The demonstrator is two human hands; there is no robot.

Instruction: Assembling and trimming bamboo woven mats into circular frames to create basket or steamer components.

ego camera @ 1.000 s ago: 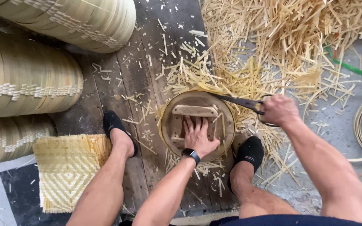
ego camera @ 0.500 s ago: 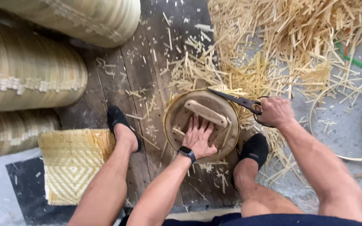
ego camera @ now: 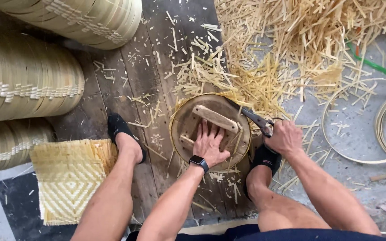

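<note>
— Bamboo everywhere: big rolls of woven strip point(ego camera: 23, 85) stacked along the left, and a heap of pale offcuts point(ego camera: 300, 49) spread over the far right of the floor.

— And nearer, on the left?

— Square woven mat point(ego camera: 70, 180) lying flat by the person's left foot point(ego camera: 123, 136). Thin bamboo hoops point(ego camera: 336, 143) lie on the grey floor to the right.

— Where's the round piece?

— Round wooden form point(ego camera: 186, 129) sits on the dark planks between both feet, a wooden crossbar point(ego camera: 215, 118) across its top, bamboo stubs poking out around its rim.

— The hands?

— Left hand point(ego camera: 210, 145) is spread flat, fingers wide, pressing on the form just near of the crossbar; a dark watch point(ego camera: 199, 161) is on that wrist. Right hand point(ego camera: 284, 138) is closed around the handles of dark shears point(ego camera: 253, 118), whose blades reach the form's far-right rim. I can't tell whether the blades are parted.
</note>
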